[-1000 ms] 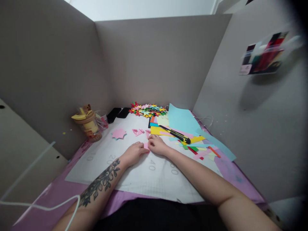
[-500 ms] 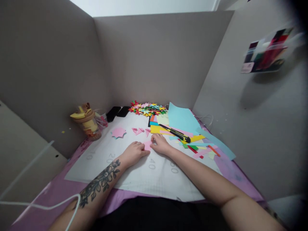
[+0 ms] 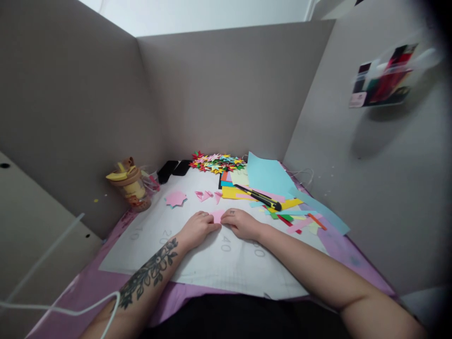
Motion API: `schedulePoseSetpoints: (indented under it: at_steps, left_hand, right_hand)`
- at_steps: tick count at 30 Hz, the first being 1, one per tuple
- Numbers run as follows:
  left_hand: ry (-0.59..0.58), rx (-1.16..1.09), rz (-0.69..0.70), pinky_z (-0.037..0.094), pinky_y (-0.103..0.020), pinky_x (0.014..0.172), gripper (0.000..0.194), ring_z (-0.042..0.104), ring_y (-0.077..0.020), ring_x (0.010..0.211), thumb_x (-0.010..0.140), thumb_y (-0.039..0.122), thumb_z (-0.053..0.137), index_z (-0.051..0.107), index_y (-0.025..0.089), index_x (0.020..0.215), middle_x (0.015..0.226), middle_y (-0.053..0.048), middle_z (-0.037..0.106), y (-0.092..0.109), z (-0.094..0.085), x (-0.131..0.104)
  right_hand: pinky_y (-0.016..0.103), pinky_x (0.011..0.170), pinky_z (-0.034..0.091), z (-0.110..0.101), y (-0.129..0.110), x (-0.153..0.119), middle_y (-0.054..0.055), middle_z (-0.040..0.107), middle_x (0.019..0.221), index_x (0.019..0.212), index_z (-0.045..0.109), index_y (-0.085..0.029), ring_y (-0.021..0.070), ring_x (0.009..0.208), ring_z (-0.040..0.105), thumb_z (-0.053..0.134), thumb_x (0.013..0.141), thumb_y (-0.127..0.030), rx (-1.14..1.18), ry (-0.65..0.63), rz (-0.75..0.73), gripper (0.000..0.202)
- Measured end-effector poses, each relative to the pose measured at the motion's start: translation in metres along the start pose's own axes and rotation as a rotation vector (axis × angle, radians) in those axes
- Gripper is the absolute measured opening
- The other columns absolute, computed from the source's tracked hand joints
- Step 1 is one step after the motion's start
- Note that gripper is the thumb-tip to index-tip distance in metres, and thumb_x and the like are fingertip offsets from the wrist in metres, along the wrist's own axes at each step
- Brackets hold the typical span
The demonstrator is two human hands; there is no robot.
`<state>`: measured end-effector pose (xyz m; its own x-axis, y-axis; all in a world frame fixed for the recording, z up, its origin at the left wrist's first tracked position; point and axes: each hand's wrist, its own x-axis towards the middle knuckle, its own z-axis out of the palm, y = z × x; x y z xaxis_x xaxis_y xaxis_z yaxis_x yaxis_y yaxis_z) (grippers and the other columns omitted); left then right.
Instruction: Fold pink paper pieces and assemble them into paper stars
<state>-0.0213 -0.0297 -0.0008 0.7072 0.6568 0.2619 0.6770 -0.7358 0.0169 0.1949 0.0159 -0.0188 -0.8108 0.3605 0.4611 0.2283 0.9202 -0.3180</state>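
Note:
A small pink paper piece (image 3: 218, 216) lies on the white sheet (image 3: 197, 268) between my hands. My left hand (image 3: 198, 229) presses its left side with curled fingers. On its right edge, my right hand (image 3: 243, 223) has thumb and fingers pinched together. Just beyond are a few small folded pink pieces (image 3: 206, 196). To their left sits a pink scalloped shape (image 3: 175, 198) with blue-green points showing beneath. A black and yellow cutter (image 3: 261, 197) rests on coloured paper strips (image 3: 294, 222) at the right.
Many folded paper stars (image 3: 217, 162) are heaped at the back. Light blue paper (image 3: 268, 174) leans beside them. A brown-lidded cup (image 3: 133, 186) and two black flat objects (image 3: 167, 171) stand or lie at back left. Grey partitions surround the table; a white cable (image 3: 70, 310) crosses lower left.
My right hand has shifted nearer to me, its fingers now closed at the paper's right edge. My left hand stays at the left side. The whole view has shifted slightly.

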Motion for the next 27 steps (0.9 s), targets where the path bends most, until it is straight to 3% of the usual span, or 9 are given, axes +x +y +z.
schedulePoseSetpoints:
  at_steps: [4, 10, 18, 27]
  left_hand:
    - [0.062, -0.25, -0.125, 0.039, -0.028, 0.079, 0.022, 0.055, -0.0159, 0.083, 0.087, 0.019, 0.044, 0.064, 0.021, 0.095, 0.087, -0.004, 0.063, -0.005, 0.003, 0.003]
    - [0.074, -0.479, -0.258, 0.042, -0.023, 0.07, 0.015, 0.055, -0.0138, 0.076, 0.08, 0.024, 0.053, 0.066, 0.017, 0.078, 0.081, -0.004, 0.059, -0.016, 0.007, 0.013]
    - [0.052, -0.446, -0.378, 0.041, -0.023, 0.067, 0.014, 0.053, -0.0126, 0.071, 0.074, 0.025, 0.055, 0.068, 0.019, 0.075, 0.08, -0.002, 0.054, -0.019, 0.011, 0.022]
    - [-0.042, -0.411, -0.468, 0.039, -0.022, 0.064, 0.017, 0.052, -0.0125, 0.067, 0.069, 0.03, 0.056, 0.069, 0.019, 0.073, 0.076, -0.001, 0.055, -0.021, 0.009, 0.03]
  right_hand:
    - [0.033, 0.082, 0.047, 0.0, 0.003, -0.005, 0.008, 0.064, 0.102, 0.101, 0.065, -0.02, 0.0188, 0.095, 0.055, 0.049, 0.074, -0.004, -0.055, -0.037, -0.001, 0.035]
    - [0.033, 0.083, 0.046, 0.001, 0.006, -0.009, 0.009, 0.064, 0.105, 0.103, 0.065, -0.022, 0.018, 0.096, 0.056, 0.05, 0.081, -0.012, -0.108, -0.038, -0.039, 0.028]
    - [0.033, 0.087, 0.042, 0.0, 0.006, -0.007, 0.007, 0.066, 0.102, 0.102, 0.064, -0.022, 0.0172, 0.096, 0.058, 0.05, 0.08, -0.011, -0.122, -0.067, -0.1, 0.029]
    - [0.029, 0.083, 0.046, -0.003, 0.0, -0.009, 0.008, 0.064, 0.107, 0.112, 0.059, -0.02, 0.017, 0.098, 0.057, 0.047, 0.078, -0.007, -0.083, -0.111, 0.028, 0.038]
